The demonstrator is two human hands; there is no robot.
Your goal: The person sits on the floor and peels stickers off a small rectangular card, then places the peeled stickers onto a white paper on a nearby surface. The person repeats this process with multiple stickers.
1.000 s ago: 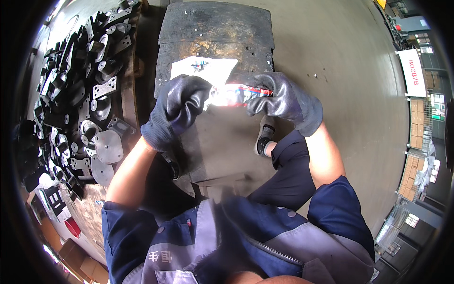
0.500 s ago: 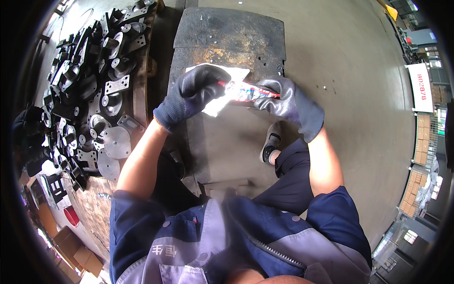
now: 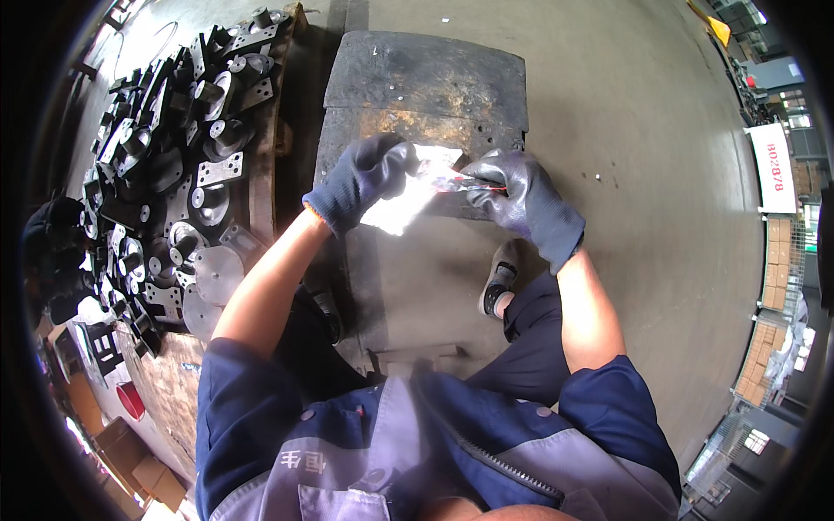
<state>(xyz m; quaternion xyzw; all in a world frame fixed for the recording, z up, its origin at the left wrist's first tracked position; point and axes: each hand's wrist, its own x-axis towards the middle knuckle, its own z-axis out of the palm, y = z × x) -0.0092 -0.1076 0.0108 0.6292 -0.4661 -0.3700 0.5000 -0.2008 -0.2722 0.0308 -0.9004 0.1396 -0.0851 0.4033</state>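
Pinching from both sides, the left hand [image 3: 365,178] and the right hand [image 3: 521,204], each in a dark grey knitted glove, close their fingers on a clear plastic bag with a red strip along its top [image 3: 417,187], held just above the middle of the frame. The left glove grips the bag's left edge; the right thumb and forefinger clamp the red strip at its right end. The bag is bright with glare, so what it holds cannot be told.

Directly behind the hands, in the upper centre, lies a dark, rust-stained rectangular steel plate [image 3: 426,82] on the grey concrete floor [image 3: 625,130]. Below the right hand a grey shoe [image 3: 498,282] rests on the floor. Along the left of the frame a wooden pallet [image 3: 265,174] carries a dense heap of dark machined metal brackets and discs [image 3: 165,165]. At the lower left stand brown cardboard boxes [image 3: 143,469], and a white sign [image 3: 773,169] stands at the right edge.
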